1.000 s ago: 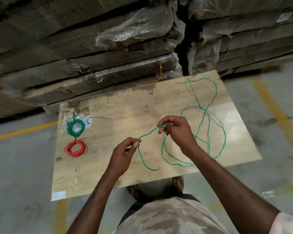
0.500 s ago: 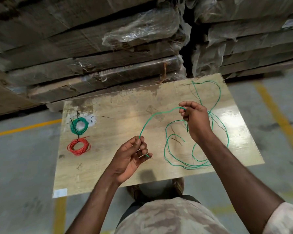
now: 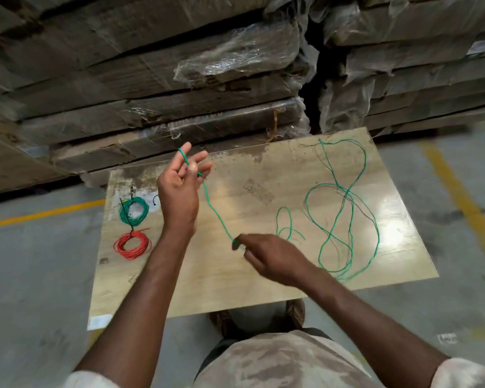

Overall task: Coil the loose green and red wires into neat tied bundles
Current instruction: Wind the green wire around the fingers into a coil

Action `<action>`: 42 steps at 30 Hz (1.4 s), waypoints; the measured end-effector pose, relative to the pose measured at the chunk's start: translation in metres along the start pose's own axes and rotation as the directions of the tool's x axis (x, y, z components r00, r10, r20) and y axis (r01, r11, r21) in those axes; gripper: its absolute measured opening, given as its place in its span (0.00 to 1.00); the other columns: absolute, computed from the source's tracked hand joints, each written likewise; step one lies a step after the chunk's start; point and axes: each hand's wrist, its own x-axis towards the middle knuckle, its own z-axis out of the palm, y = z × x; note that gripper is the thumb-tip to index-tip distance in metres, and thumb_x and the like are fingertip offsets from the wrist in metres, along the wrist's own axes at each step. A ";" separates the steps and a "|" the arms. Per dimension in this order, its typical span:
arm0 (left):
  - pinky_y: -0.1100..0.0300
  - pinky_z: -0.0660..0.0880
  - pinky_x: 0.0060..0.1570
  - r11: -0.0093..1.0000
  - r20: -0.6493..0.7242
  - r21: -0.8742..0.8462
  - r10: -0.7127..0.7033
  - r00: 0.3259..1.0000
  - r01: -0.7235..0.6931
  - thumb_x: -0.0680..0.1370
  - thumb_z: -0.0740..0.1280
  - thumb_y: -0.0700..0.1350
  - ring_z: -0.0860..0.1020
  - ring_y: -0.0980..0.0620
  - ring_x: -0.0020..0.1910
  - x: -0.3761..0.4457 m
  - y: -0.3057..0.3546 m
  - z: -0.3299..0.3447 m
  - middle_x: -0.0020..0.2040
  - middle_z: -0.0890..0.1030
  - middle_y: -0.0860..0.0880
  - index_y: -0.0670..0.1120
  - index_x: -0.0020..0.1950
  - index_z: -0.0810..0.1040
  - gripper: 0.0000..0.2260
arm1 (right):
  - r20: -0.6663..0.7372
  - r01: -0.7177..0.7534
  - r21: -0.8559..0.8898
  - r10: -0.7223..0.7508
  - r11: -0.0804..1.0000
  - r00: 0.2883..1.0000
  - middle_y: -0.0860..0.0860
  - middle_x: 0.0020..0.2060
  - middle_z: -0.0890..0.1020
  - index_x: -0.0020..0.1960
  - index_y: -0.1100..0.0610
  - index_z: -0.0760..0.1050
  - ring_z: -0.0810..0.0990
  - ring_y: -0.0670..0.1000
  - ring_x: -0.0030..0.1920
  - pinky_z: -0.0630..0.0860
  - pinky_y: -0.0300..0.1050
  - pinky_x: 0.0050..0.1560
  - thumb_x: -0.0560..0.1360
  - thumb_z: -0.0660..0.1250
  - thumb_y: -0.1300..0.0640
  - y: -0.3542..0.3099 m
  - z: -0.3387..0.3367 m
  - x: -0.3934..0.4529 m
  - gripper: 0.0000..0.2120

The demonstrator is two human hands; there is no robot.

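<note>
A long loose green wire (image 3: 345,208) sprawls in loops over the right half of the wooden board (image 3: 263,281). My left hand (image 3: 179,189) is raised above the board's far left, fingers spread, with the wire's end hooked over a finger and pinned by the thumb. From there the wire runs taut down to my right hand (image 3: 272,257), which pinches it low over the board's middle. A tied green coil (image 3: 134,210) and a tied red coil (image 3: 132,245) lie side by side at the board's left edge.
Stacks of plastic-wrapped boards (image 3: 207,79) rise just behind the board's far edge. A short black tie (image 3: 155,200) lies by the green coil. Concrete floor with yellow lines (image 3: 465,203) surrounds the board. My feet (image 3: 294,312) show under its near edge.
My left hand has risen toward the far left with the wire end on a finger. My right hand has dropped from the loops to the board's middle, drawing the wire taut between both hands.
</note>
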 end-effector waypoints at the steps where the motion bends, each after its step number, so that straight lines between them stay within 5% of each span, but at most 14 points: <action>1: 0.48 0.83 0.64 0.994 -0.007 0.103 0.032 0.999 -0.031 0.88 0.60 0.34 0.87 0.49 0.53 0.008 -0.006 -0.003 0.59 0.87 0.43 0.39 0.80 0.71 0.19 | 0.030 0.024 0.019 -0.024 1.000 0.999 0.48 0.52 0.85 0.67 0.44 0.74 0.82 0.56 0.52 0.76 0.51 0.47 0.82 0.58 0.53 -0.012 -0.001 -0.004 0.15; 6: 0.43 0.80 0.69 0.909 0.139 0.404 0.051 0.989 -0.104 0.87 0.59 0.38 0.87 0.48 0.58 0.014 -0.033 -0.017 0.53 0.88 0.47 0.43 0.81 0.73 0.21 | 0.073 0.105 0.175 -0.120 0.979 0.990 0.44 0.32 0.73 0.68 0.45 0.78 0.70 0.45 0.34 0.71 0.47 0.41 0.87 0.59 0.54 -0.041 -0.034 -0.020 0.14; 10: 0.59 0.78 0.63 0.885 0.317 0.446 -0.013 0.948 -0.137 0.89 0.59 0.40 0.87 0.53 0.50 -0.010 -0.044 -0.011 0.45 0.87 0.48 0.46 0.84 0.68 0.22 | -0.137 0.154 0.459 -0.102 0.875 0.985 0.40 0.31 0.69 0.60 0.56 0.82 0.66 0.41 0.32 0.64 0.34 0.36 0.88 0.61 0.57 -0.037 -0.087 -0.014 0.11; 14: 0.52 0.80 0.61 0.961 0.494 0.275 -0.111 0.862 -0.034 0.90 0.57 0.38 0.80 0.48 0.32 -0.053 -0.035 0.010 0.32 0.79 0.47 0.46 0.84 0.67 0.21 | -0.409 0.189 0.473 0.024 0.861 0.912 0.43 0.33 0.71 0.50 0.52 0.80 0.68 0.44 0.32 0.67 0.38 0.34 0.87 0.61 0.53 -0.010 -0.134 0.012 0.11; 17: 0.51 0.79 0.64 0.982 0.624 0.135 -0.186 0.759 0.129 0.88 0.57 0.43 0.74 0.48 0.27 -0.082 -0.020 0.021 0.29 0.71 0.47 0.50 0.82 0.70 0.21 | -0.459 0.154 0.424 0.066 0.892 0.886 0.41 0.31 0.70 0.49 0.51 0.79 0.66 0.43 0.30 0.64 0.43 0.33 0.88 0.62 0.51 0.016 -0.154 0.033 0.12; 20: 0.49 0.76 0.68 0.935 0.724 -0.046 -0.212 0.656 0.352 0.88 0.56 0.43 0.79 0.46 0.29 -0.102 -0.003 0.029 0.29 0.69 0.46 0.46 0.83 0.69 0.23 | -0.426 0.071 0.296 0.065 0.952 0.902 0.38 0.30 0.72 0.49 0.54 0.78 0.67 0.40 0.30 0.64 0.42 0.35 0.88 0.64 0.51 0.037 -0.157 0.051 0.11; 23: 0.50 0.77 0.67 0.850 0.757 -0.184 -0.198 0.623 0.494 0.86 0.57 0.42 0.87 0.41 0.41 -0.107 0.017 0.032 0.29 0.73 0.47 0.42 0.84 0.66 0.24 | -0.424 0.016 0.235 0.088 0.972 0.901 0.38 0.31 0.73 0.47 0.51 0.77 0.68 0.41 0.32 0.66 0.44 0.37 0.87 0.65 0.49 0.058 -0.143 0.063 0.11; 26: 0.51 0.79 0.66 0.808 0.746 -0.256 -0.184 0.641 0.530 0.87 0.57 0.43 0.87 0.37 0.57 -0.102 0.031 0.031 0.36 0.81 0.44 0.43 0.82 0.68 0.22 | -0.397 -0.030 0.210 0.113 0.977 0.911 0.38 0.32 0.75 0.47 0.49 0.77 0.70 0.41 0.35 0.68 0.46 0.40 0.86 0.64 0.47 0.072 -0.119 0.062 0.11; 28: 0.49 0.80 0.67 0.804 0.720 -0.287 -0.178 0.671 0.521 0.88 0.56 0.43 0.85 0.36 0.63 -0.094 0.038 0.030 0.49 0.88 0.43 0.43 0.82 0.69 0.21 | -0.344 -0.035 0.210 0.107 0.977 0.933 0.39 0.34 0.77 0.48 0.47 0.76 0.72 0.42 0.36 0.71 0.47 0.41 0.86 0.63 0.46 0.073 -0.101 0.054 0.10; 33: 0.51 0.83 0.62 0.830 0.594 -0.342 -0.172 0.786 0.440 0.90 0.53 0.43 0.77 0.38 0.75 -0.067 0.049 0.032 0.72 0.82 0.43 0.42 0.84 0.64 0.22 | -0.158 -0.032 0.222 0.068 0.974 0.985 0.44 0.36 0.77 0.52 0.46 0.78 0.72 0.42 0.36 0.73 0.46 0.41 0.86 0.64 0.45 0.055 -0.065 0.025 0.08; 37: 0.51 0.82 0.65 0.926 0.476 -0.231 -0.158 0.865 0.297 0.91 0.53 0.43 0.78 0.43 0.75 -0.047 0.041 0.033 0.74 0.81 0.48 0.45 0.86 0.62 0.22 | 0.030 0.001 0.278 -0.010 0.961 0.999 0.37 0.33 0.75 0.60 0.47 0.82 0.73 0.42 0.33 0.68 0.33 0.40 0.88 0.63 0.49 0.015 -0.065 0.000 0.09; 42: 0.54 0.82 0.63 0.993 0.389 0.108 -0.089 0.917 0.050 0.92 0.54 0.46 0.79 0.50 0.74 -0.019 0.019 0.020 0.71 0.83 0.54 0.51 0.89 0.54 0.24 | 0.118 0.063 0.224 -0.091 0.973 0.989 0.30 0.36 0.78 0.67 0.47 0.83 0.76 0.40 0.37 0.68 0.30 0.42 0.88 0.63 0.49 -0.017 -0.089 -0.021 0.12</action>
